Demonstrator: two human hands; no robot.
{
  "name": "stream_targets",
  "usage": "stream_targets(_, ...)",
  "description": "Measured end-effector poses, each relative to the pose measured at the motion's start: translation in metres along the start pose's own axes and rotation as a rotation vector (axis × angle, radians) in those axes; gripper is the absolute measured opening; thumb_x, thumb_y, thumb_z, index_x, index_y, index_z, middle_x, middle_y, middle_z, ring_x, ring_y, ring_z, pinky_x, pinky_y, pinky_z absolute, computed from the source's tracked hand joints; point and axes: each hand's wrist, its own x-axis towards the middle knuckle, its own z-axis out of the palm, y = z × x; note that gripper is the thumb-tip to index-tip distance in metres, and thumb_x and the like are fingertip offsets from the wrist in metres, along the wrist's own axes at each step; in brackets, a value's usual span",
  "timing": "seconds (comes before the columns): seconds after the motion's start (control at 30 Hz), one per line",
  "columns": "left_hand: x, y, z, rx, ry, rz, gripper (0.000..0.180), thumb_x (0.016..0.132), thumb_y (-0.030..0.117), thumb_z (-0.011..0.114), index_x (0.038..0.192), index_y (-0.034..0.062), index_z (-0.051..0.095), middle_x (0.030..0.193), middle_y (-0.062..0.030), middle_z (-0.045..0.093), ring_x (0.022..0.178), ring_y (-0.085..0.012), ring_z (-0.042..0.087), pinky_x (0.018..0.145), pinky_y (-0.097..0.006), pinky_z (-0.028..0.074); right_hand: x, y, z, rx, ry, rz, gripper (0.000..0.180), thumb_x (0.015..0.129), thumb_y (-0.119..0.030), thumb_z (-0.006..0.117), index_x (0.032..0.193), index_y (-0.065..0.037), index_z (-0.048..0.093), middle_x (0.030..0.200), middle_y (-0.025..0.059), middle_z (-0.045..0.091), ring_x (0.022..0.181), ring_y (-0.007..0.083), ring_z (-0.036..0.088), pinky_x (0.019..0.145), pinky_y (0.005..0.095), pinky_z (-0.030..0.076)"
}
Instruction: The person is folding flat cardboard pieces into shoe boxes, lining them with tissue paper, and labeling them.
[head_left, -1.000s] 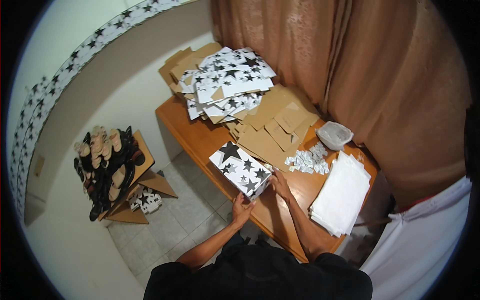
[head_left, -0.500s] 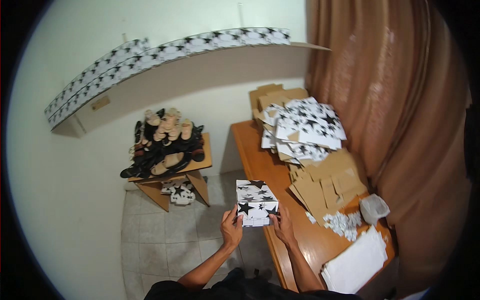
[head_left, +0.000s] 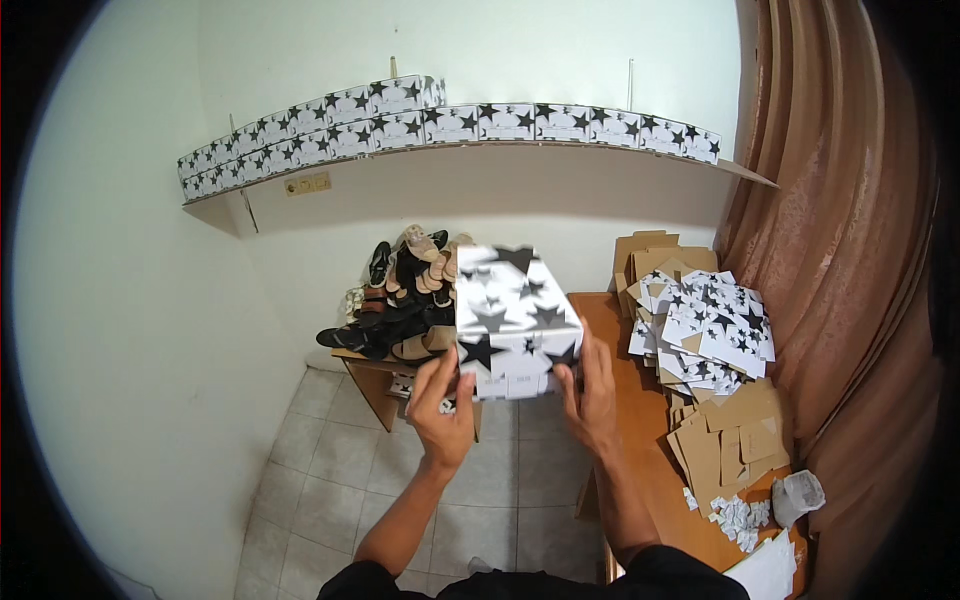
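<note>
Between my two hands is a closed white shoe box (head_left: 515,320) printed with black and grey stars, held up in front of me. My left hand (head_left: 440,405) grips its left side, thumb on the front face. Its right side is gripped by my right hand (head_left: 588,390), the thumb likewise on the front. Behind the box, a pile of black and beige shoes (head_left: 400,310) covers a small table (head_left: 365,380); the box hides part of it. Higher up, a wall shelf (head_left: 745,172) carries a long row of similar star-printed boxes (head_left: 480,122), stacked two high toward the left.
To the right, a wooden desk (head_left: 640,500) holds flat star-printed cardboard (head_left: 710,325), brown cardboard pieces (head_left: 735,440), small paper scraps (head_left: 740,520), a whitish container (head_left: 798,495) and white sheets (head_left: 765,570). A brown curtain (head_left: 840,250) hangs along the right. Grey tiles (head_left: 350,450) cover the floor.
Both hands have lifted the shoe box higher and farther forward, still gripping its sides. The view has shifted up and left, showing more of the shelf.
</note>
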Motion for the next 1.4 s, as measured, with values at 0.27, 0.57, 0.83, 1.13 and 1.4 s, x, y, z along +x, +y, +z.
stream_targets(0.27, 0.12, -0.014, -0.029, -0.119, 0.161, 0.298, 0.039, 0.093, -0.003, 0.069, 0.131, -0.0028, 0.064, 0.113, -0.0125, 0.065, 0.095, -0.0174, 0.065, 0.078, -0.027, 0.054, 0.1, -0.042, 0.039, -0.035, 0.165, -0.221, 0.064, 0.099, -0.013, 0.062, 0.155, -0.001, 0.034, 0.112, 0.0195, 0.054, 0.093, 0.0286, 0.058, 0.08, 0.0385, 0.051)
stream_targets(0.57, 0.237, -0.044, -0.008, -0.253, 0.199, 0.401, 0.038, 0.092, 0.001, 0.071, 0.13, 0.0029, 0.068, 0.11, -0.0108, 0.069, 0.093, -0.0157, 0.067, 0.067, -0.026, 0.058, 0.206, -0.024, 0.084, -0.065, 0.357, -0.377, 0.063, 0.101, -0.019, 0.061, 0.155, -0.001, 0.034, 0.116, 0.0199, 0.056, 0.092, 0.0281, 0.06, 0.074, 0.039, 0.054)
stream_targets(0.83, 0.324, -0.101, 0.045, -0.292, 0.191, 0.489, 0.041, 0.095, 0.003, 0.07, 0.135, 0.0024, 0.063, 0.117, -0.0092, 0.064, 0.104, -0.0152, 0.063, 0.075, -0.024, 0.059, 0.307, 0.028, 0.124, -0.005, 0.436, -0.459, 0.063, 0.101, -0.021, 0.062, 0.155, 0.0, 0.036, 0.115, 0.0201, 0.055, 0.092, 0.0284, 0.061, 0.075, 0.0381, 0.053)
stream_targets(1.13, 0.43, -0.163, 0.109, -0.319, 0.221, 0.505, 0.04, 0.095, 0.001, 0.069, 0.135, 0.0027, 0.063, 0.117, -0.0055, 0.063, 0.1, -0.0104, 0.059, 0.076, -0.021, 0.055, 0.426, 0.091, 0.171, -0.013, 0.455, -0.526, 0.063, 0.102, -0.026, 0.06, 0.155, 0.0, 0.036, 0.111, 0.017, 0.054, 0.089, 0.025, 0.059, 0.071, 0.0374, 0.053)
stream_targets(1.4, 0.507, -0.221, 0.145, -0.3, 0.261, 0.492, 0.04, 0.095, 0.006, 0.07, 0.134, 0.0057, 0.065, 0.115, -0.01, 0.068, 0.097, -0.0147, 0.066, 0.07, -0.025, 0.061, 0.503, 0.123, 0.219, -0.051, 0.438, -0.51, 0.061, 0.103, -0.024, 0.059, 0.155, 0.0, 0.036, 0.112, 0.0175, 0.055, 0.087, 0.0249, 0.062, 0.069, 0.0377, 0.054)
